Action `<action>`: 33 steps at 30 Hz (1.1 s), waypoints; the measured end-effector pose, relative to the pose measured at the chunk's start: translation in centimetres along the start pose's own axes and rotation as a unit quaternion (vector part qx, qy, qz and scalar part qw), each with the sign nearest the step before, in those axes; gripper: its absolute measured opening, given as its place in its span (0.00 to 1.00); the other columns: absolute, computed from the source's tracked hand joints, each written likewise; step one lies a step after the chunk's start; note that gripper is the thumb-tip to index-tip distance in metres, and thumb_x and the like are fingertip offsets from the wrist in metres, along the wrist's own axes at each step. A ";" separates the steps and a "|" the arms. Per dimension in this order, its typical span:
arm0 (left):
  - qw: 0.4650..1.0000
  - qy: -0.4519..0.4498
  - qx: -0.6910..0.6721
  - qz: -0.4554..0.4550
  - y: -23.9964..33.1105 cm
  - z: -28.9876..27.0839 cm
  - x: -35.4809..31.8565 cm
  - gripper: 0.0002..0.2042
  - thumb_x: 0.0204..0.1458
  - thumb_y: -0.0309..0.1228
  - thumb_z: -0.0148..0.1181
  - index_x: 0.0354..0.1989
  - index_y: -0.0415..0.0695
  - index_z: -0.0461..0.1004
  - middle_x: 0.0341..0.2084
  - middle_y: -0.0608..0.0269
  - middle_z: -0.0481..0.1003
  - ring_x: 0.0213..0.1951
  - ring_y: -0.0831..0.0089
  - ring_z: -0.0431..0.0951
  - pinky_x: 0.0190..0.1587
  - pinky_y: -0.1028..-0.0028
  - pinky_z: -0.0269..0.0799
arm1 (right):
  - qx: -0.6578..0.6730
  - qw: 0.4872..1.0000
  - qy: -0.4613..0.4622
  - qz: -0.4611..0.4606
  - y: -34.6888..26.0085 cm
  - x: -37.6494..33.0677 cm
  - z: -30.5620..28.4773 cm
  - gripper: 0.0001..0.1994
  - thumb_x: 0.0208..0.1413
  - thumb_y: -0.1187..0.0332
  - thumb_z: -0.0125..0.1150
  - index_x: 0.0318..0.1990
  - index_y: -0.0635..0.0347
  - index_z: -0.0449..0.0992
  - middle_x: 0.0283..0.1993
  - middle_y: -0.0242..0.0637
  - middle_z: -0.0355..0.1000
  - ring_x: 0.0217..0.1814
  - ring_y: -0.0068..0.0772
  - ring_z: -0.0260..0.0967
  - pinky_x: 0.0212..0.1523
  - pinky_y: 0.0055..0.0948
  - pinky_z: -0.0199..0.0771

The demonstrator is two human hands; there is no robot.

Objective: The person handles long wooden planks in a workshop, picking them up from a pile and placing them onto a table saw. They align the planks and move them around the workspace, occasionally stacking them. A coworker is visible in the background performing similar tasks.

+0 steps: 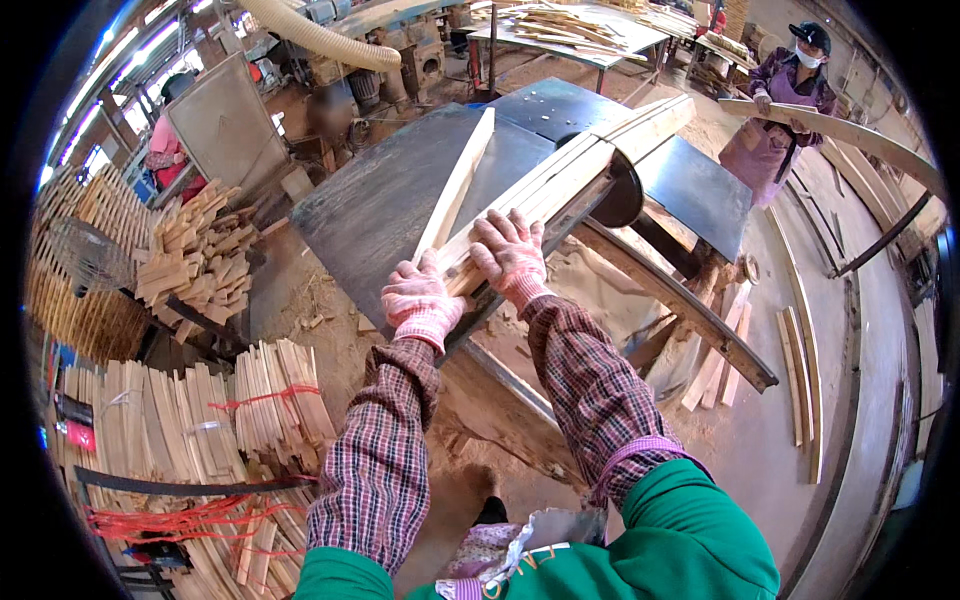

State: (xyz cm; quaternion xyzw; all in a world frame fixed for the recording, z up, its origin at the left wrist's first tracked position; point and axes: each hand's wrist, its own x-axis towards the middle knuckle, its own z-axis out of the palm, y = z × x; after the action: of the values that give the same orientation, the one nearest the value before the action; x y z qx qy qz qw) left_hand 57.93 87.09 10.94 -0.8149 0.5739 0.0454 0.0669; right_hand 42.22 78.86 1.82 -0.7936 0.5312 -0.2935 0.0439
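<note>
I wear pink work gloves and plaid sleeves. My left hand grips the near end of a thin wooden strip that lies diagonally across the dark steel saw table. My right hand presses flat on the near end of a long pale wooden board, which runs up and to the right along the table edge. The far end of the board passes a round dark saw blade housing.
Bundles of thin wood slats tied with red string lie at lower left, and a loose stack of offcuts sits further left. A person in a purple apron holds a long curved board at upper right. Sawdust covers the floor.
</note>
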 end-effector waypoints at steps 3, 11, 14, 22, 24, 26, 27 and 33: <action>1.000 -0.027 -0.011 0.005 0.7 -0.9 -2.5 0.56 0.43 0.60 0.77 0.80 0.61 0.53 0.64 0.52 0.69 0.64 0.55 0.74 0.60 0.54 0.74 | 0.018 1.000 0.004 -0.015 0.4 -1.9 -1.4 0.32 0.67 0.42 0.55 0.74 0.44 0.71 0.82 0.42 0.59 0.84 0.65 0.46 0.79 0.74 0.38; 0.891 -0.140 -0.405 0.148 -3.2 2.3 -8.6 0.48 0.59 0.60 0.67 0.83 0.53 0.52 0.69 0.49 0.72 0.69 0.50 0.73 0.71 0.49 0.67 | 0.198 0.921 0.155 0.299 4.2 -10.9 -11.1 0.48 0.53 0.43 0.73 0.75 0.65 0.65 0.76 0.64 0.63 0.81 0.59 0.58 0.77 0.49 0.62; 0.771 -0.255 -0.577 0.084 -4.3 5.2 -8.0 0.37 0.67 0.55 0.62 0.76 0.44 0.65 0.63 0.57 0.78 0.57 0.61 0.83 0.56 0.58 0.82 | 0.136 0.917 0.055 0.370 3.5 -11.3 -14.5 0.56 0.53 0.41 0.74 0.79 0.72 0.57 0.76 0.67 0.64 0.79 0.60 0.62 0.76 0.44 0.64; 0.822 -0.225 -0.475 0.220 3.7 10.3 -8.8 0.34 0.70 0.53 0.57 0.75 0.41 0.68 0.69 0.56 0.74 0.67 0.65 0.73 0.72 0.68 0.65 | 0.118 0.863 0.026 0.490 2.0 -11.9 -18.9 0.62 0.47 0.35 0.77 0.78 0.76 0.57 0.77 0.67 0.61 0.80 0.62 0.60 0.78 0.43 0.63; 0.741 -0.338 -0.557 0.163 4.5 10.6 -9.5 0.35 0.69 0.54 0.58 0.75 0.41 0.68 0.69 0.57 0.74 0.66 0.66 0.74 0.72 0.67 0.64 | 0.108 0.868 0.007 0.485 2.4 -12.0 -19.0 0.62 0.45 0.36 0.80 0.76 0.76 0.58 0.74 0.67 0.65 0.76 0.61 0.66 0.73 0.44 0.69; 0.742 -0.376 -0.520 0.194 5.3 10.7 -10.1 0.34 0.68 0.54 0.57 0.76 0.44 0.67 0.69 0.54 0.73 0.69 0.60 0.72 0.73 0.64 0.62 | 0.066 0.858 -0.004 0.509 2.4 -11.9 -18.9 0.64 0.43 0.36 0.82 0.77 0.74 0.57 0.73 0.66 0.67 0.74 0.61 0.70 0.71 0.45 0.73; 0.745 -0.356 -0.513 0.235 5.4 10.8 -10.6 0.34 0.69 0.55 0.54 0.76 0.46 0.66 0.71 0.51 0.71 0.71 0.55 0.70 0.74 0.62 0.62 | 0.059 0.858 -0.011 0.510 2.0 -11.7 -18.7 0.64 0.43 0.37 0.83 0.78 0.73 0.56 0.73 0.66 0.68 0.74 0.60 0.70 0.71 0.46 0.74; 0.774 -0.358 -0.401 0.335 7.2 9.6 -12.9 0.36 0.69 0.57 0.52 0.78 0.46 0.64 0.73 0.50 0.69 0.73 0.52 0.70 0.74 0.61 0.64 | -0.119 0.849 -0.091 0.506 -1.1 -11.8 -17.7 0.63 0.39 0.35 0.83 0.76 0.66 0.58 0.71 0.69 0.65 0.72 0.66 0.69 0.69 0.53 0.76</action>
State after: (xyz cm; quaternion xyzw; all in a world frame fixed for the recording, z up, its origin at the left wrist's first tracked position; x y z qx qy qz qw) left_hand 46.81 98.20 2.98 -0.4489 0.6748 0.5796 -0.0844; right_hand 30.99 93.91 11.86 -0.4375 0.8836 -0.0912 0.1395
